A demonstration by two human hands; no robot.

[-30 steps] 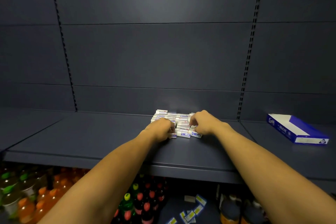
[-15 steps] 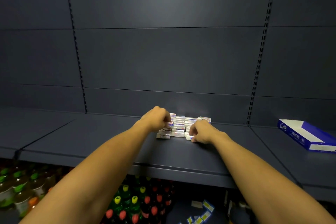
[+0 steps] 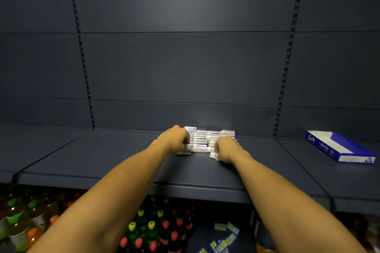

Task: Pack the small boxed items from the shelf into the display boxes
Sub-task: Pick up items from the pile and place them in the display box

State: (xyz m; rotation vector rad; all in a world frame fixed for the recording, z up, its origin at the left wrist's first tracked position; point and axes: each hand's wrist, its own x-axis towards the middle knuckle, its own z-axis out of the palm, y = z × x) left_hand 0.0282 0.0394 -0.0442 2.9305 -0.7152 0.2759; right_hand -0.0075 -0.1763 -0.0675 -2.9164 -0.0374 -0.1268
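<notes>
A pile of several small white boxed items (image 3: pixel 203 139) with blue and red print lies on the dark shelf (image 3: pixel 123 150) near its back wall. My left hand (image 3: pixel 174 138) curls over the pile's left side, fingers gripping small boxes there. My right hand (image 3: pixel 225 149) sits at the pile's front right with its fingers curled round one small box (image 3: pixel 213 155) low on the shelf. A blue and white display box (image 3: pixel 339 147) lies open at the far right of the shelf, apart from both hands.
Slotted uprights run down the back wall at left (image 3: pixel 82 68) and right (image 3: pixel 285 68). Below the shelf stand bottles with green, yellow, orange and red caps (image 3: pixel 148 232). More small boxes (image 3: pixel 224 238) lie scattered on the lower level.
My right hand has drawn slightly toward me with one small box, away from the pile's front. My left hand stays on the pile's left side.
</notes>
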